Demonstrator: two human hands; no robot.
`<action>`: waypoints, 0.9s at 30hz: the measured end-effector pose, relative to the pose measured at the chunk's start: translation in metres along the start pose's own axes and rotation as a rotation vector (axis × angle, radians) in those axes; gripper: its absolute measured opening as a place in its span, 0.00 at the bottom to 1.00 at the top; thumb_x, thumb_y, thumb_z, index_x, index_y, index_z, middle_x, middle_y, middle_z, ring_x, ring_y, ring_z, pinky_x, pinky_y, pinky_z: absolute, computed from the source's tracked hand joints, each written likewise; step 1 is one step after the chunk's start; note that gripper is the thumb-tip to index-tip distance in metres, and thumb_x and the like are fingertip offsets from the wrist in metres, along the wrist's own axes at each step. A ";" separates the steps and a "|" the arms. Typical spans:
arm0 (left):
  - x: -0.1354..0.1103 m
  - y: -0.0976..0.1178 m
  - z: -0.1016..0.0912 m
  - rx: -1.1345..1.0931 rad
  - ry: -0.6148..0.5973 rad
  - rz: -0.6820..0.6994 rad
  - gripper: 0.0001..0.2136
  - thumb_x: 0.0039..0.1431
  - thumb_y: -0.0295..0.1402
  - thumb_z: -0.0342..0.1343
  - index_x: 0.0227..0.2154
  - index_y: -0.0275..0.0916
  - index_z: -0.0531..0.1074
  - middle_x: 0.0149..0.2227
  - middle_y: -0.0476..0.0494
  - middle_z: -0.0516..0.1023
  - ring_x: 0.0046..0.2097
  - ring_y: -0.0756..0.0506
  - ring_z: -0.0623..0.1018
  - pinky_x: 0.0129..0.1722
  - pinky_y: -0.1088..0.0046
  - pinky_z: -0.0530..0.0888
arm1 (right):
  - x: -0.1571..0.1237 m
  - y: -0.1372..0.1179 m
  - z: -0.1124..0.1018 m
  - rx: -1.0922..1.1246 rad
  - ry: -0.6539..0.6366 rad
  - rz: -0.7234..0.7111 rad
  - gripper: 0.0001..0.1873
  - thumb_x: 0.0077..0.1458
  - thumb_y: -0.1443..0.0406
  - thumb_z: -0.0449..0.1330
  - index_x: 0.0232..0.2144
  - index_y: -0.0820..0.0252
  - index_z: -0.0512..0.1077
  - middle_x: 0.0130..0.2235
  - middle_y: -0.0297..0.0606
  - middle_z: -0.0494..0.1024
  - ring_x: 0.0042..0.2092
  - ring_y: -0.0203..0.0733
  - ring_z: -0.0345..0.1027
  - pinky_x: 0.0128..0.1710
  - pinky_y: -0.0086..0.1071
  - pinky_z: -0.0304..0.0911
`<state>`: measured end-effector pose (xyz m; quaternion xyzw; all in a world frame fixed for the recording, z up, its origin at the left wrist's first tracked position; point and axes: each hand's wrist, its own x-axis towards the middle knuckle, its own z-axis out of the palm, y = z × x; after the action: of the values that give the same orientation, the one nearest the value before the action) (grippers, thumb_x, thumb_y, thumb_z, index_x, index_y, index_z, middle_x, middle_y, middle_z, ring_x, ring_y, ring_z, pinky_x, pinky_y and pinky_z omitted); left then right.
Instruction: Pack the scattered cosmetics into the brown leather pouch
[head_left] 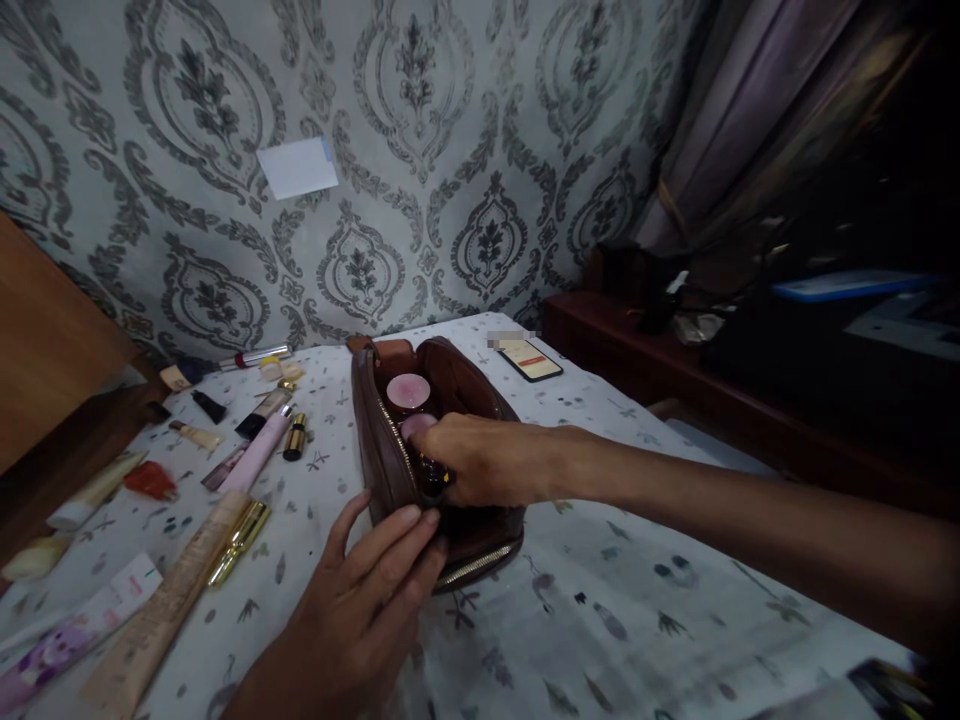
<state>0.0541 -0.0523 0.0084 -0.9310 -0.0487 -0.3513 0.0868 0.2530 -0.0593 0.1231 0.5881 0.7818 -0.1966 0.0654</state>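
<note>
A brown leather pouch point(450, 375) stands open on the patterned tablecloth point(600, 600). Inside it show a pink-lidded jar point(408, 391) and a second pink lid point(415, 425). My right hand point(480, 460) reaches into the pouch, fingers closed round a small dark bottle point(433, 478). My left hand point(360, 610) rests against the pouch's near side, fingers stretched along its zip edge and holding it steady.
Several cosmetic tubes, lipsticks and bottles lie scattered at the left, among them a pink tube point(255, 455) and a beige tube with a gold cap point(169, 610). A phone point(531, 359) lies behind the pouch. A dark wooden ledge point(675, 385) runs along the right.
</note>
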 end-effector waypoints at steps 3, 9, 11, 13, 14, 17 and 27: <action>0.000 0.000 0.000 0.005 -0.001 0.003 0.16 0.56 0.18 0.51 0.48 0.28 0.72 0.51 0.34 0.76 0.62 0.41 0.64 0.64 0.51 0.56 | 0.002 0.001 -0.001 -0.011 -0.030 0.005 0.16 0.52 0.75 0.58 0.45 0.70 0.71 0.41 0.49 0.77 0.43 0.46 0.71 0.32 0.27 0.61; 0.000 -0.001 0.000 0.010 0.009 0.003 0.17 0.55 0.17 0.51 0.48 0.29 0.72 0.50 0.35 0.77 0.61 0.41 0.65 0.64 0.51 0.56 | 0.010 0.004 -0.003 -0.022 -0.080 0.005 0.20 0.52 0.73 0.58 0.49 0.69 0.70 0.43 0.48 0.77 0.42 0.46 0.72 0.31 0.28 0.60; 0.000 -0.001 0.000 0.009 0.007 0.003 0.16 0.55 0.18 0.51 0.47 0.29 0.72 0.51 0.35 0.77 0.61 0.41 0.64 0.64 0.51 0.56 | 0.011 0.004 -0.004 -0.018 -0.092 0.002 0.19 0.51 0.71 0.59 0.48 0.69 0.71 0.42 0.47 0.77 0.40 0.45 0.72 0.30 0.28 0.59; -0.001 -0.001 -0.001 0.010 -0.003 0.007 0.17 0.55 0.18 0.50 0.48 0.29 0.72 0.51 0.35 0.76 0.61 0.41 0.64 0.64 0.51 0.55 | 0.013 0.003 -0.005 -0.014 -0.096 0.020 0.20 0.50 0.69 0.61 0.47 0.69 0.72 0.43 0.47 0.77 0.41 0.45 0.72 0.30 0.27 0.59; -0.001 -0.001 -0.001 0.008 -0.008 0.006 0.17 0.55 0.18 0.50 0.48 0.29 0.72 0.52 0.35 0.76 0.62 0.41 0.64 0.65 0.51 0.54 | 0.013 0.003 -0.005 -0.020 -0.096 0.034 0.20 0.49 0.69 0.62 0.47 0.69 0.72 0.43 0.47 0.77 0.41 0.45 0.72 0.29 0.27 0.59; -0.001 -0.001 -0.002 0.004 -0.018 0.006 0.18 0.55 0.18 0.50 0.48 0.28 0.72 0.52 0.34 0.75 0.62 0.41 0.63 0.65 0.51 0.52 | 0.015 0.003 -0.003 -0.060 -0.087 0.057 0.19 0.49 0.68 0.62 0.45 0.70 0.73 0.43 0.49 0.77 0.41 0.47 0.72 0.29 0.28 0.59; 0.001 0.000 -0.005 0.028 0.005 0.010 0.17 0.55 0.18 0.51 0.48 0.29 0.72 0.52 0.37 0.76 0.61 0.42 0.65 0.66 0.53 0.52 | 0.017 0.002 0.003 -0.075 0.022 -0.028 0.14 0.52 0.70 0.59 0.43 0.70 0.73 0.40 0.49 0.79 0.42 0.46 0.73 0.32 0.28 0.59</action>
<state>0.0515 -0.0530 0.0122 -0.9290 -0.0487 -0.3526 0.1017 0.2492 -0.0449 0.1144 0.5765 0.7973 -0.1617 0.0758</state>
